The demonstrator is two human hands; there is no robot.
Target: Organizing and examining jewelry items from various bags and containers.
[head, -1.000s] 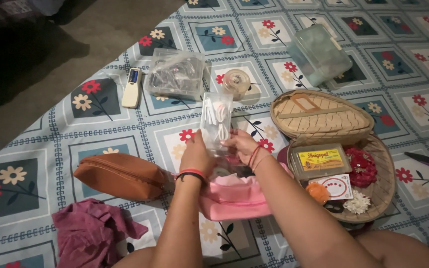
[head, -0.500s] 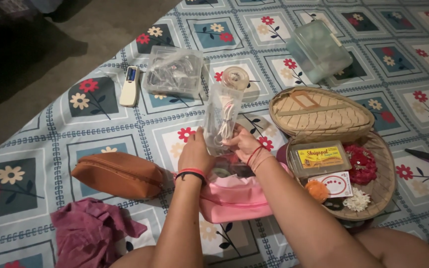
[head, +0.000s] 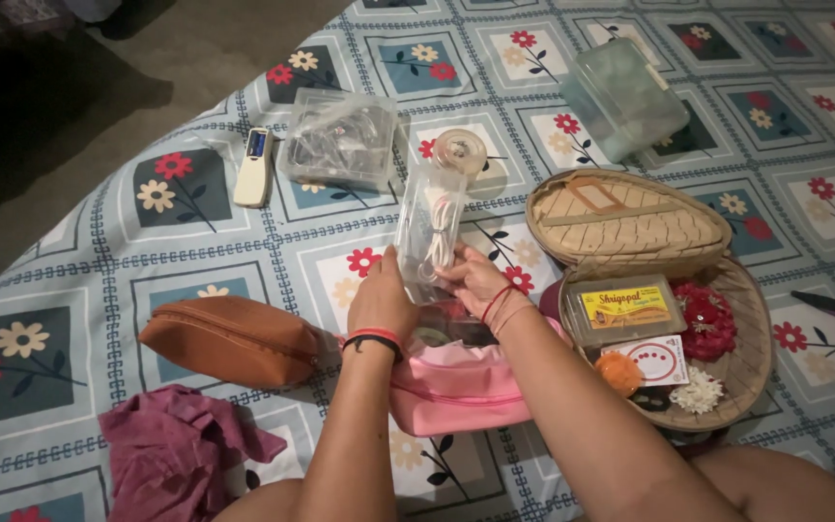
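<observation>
Both my hands hold a clear plastic pouch [head: 429, 227] with a coiled white cable inside, upright above an open pink zip pouch [head: 456, 382]. My left hand [head: 382, 300] grips the pouch's lower left edge. My right hand [head: 475, 278] grips its lower right edge. Red thread bands circle both wrists. The pink pouch lies on a blue floral bedsheet [head: 195, 261] just below my hands.
A brown zip pouch [head: 231, 338] and crumpled maroon cloth [head: 181, 449] lie at left. A woven basket [head: 727, 329] with lid, small boxes and flowers sits at right. Behind are a clear box [head: 340, 140], a white remote [head: 254, 166], a tape roll [head: 460, 150] and a pale green container [head: 620, 97].
The clear pouch tilted and lifted slightly between my hands, then settled a little lower. My hands stayed in nearly the same place.
</observation>
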